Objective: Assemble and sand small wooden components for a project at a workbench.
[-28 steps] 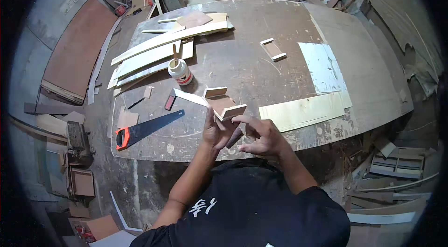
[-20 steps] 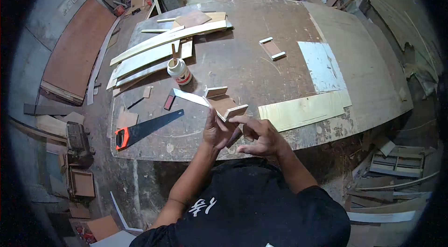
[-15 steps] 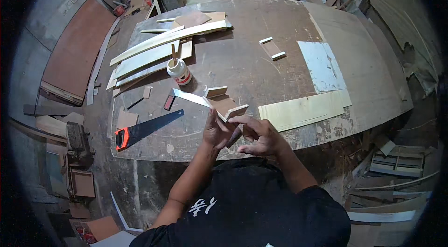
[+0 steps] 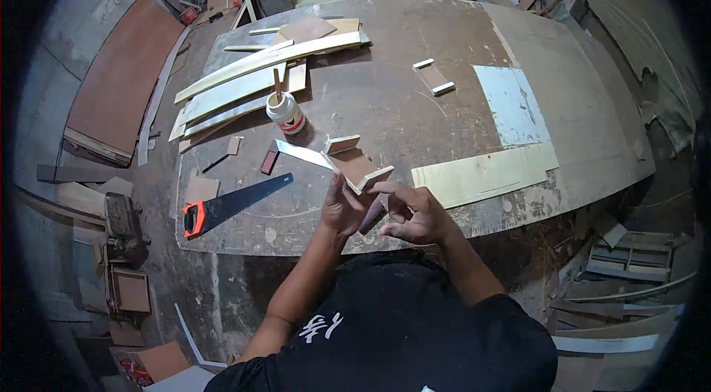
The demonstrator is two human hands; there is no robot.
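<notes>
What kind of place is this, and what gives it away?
Most likely a small woodworking shop: a handsaw and a jar with a stick in it stand out on a scuffed worktable, near a pile of cut boards.

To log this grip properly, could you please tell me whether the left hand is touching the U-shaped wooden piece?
Touching: the head view shows the left hand holding the U-shaped wooden piece, thumb against its left edge.
</notes>
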